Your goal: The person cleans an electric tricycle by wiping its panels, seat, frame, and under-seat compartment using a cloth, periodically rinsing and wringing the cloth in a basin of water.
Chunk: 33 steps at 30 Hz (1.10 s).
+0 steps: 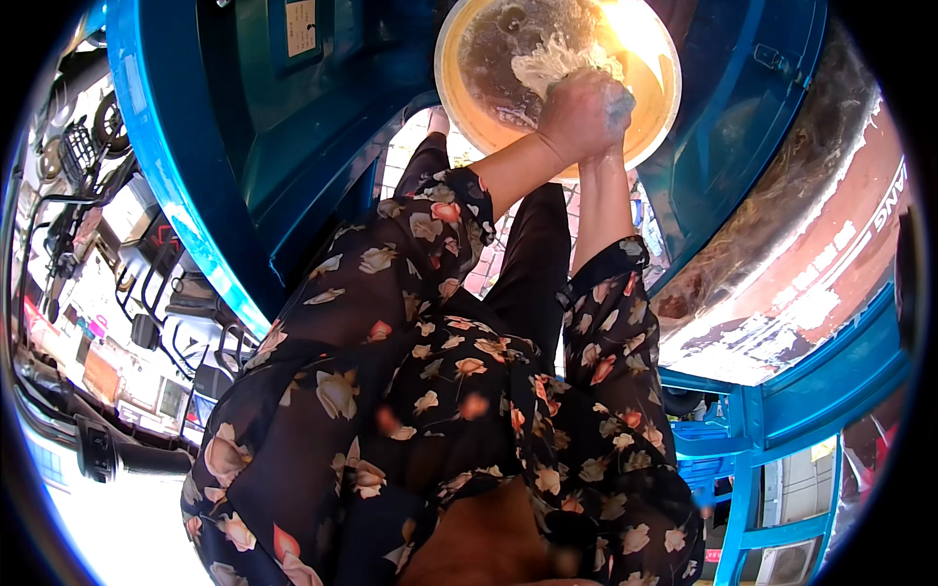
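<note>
Both my hands are pressed together over a round pale basin (448, 88) of murky water. My left hand (575, 113) overlaps my right hand (618, 117); both look closed around a wet, bluish-grey cloth (620, 102), of which only a small part shows between the fingers. Just beyond the fists the water splashes or pours in a pale stream (549, 64). Bright sunlight glares on the basin's far right side. How the fingers of each hand lie on the cloth is partly hidden.
Blue metal vehicle panels (330, 95) stand close on the left, with another blue panel (733, 95) at the right. A blue metal frame (747, 454) is at the lower right. Parked bikes (80, 168) and a handlebar grip (146, 460) show at the left. Paving lies below the basin.
</note>
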### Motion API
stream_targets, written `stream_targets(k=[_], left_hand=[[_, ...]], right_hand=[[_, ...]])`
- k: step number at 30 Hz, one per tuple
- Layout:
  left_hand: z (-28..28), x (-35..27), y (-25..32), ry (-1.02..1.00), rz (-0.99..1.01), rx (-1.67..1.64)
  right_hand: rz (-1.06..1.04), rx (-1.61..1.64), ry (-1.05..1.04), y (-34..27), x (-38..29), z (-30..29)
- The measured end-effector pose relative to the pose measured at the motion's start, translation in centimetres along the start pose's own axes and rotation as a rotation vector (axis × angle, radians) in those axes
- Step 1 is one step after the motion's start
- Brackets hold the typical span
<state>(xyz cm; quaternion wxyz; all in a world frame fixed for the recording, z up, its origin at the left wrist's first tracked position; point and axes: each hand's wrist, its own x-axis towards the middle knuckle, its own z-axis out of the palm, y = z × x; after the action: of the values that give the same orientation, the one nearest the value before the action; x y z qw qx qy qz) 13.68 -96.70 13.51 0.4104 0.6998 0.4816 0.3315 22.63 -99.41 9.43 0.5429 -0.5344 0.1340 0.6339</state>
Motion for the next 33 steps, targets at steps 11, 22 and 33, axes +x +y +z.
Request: stream_targets(k=[11,22,33], left_hand=[[-3.1,3.1,-14.0,-0.147,-0.472,0.236],[-0.6,1.8,-14.8,-0.697,-0.476,0.400],[-2.7,-2.6,5.0,-0.285,-0.223,0.085]], right_hand=[[-0.299,-0.039,0.187,-0.2,-0.1,0.4],[0.079,-0.228,0.186,1.6,1.7,-1.3],[0.138,0.032,-0.095,-1.0,1.2,-1.0]])
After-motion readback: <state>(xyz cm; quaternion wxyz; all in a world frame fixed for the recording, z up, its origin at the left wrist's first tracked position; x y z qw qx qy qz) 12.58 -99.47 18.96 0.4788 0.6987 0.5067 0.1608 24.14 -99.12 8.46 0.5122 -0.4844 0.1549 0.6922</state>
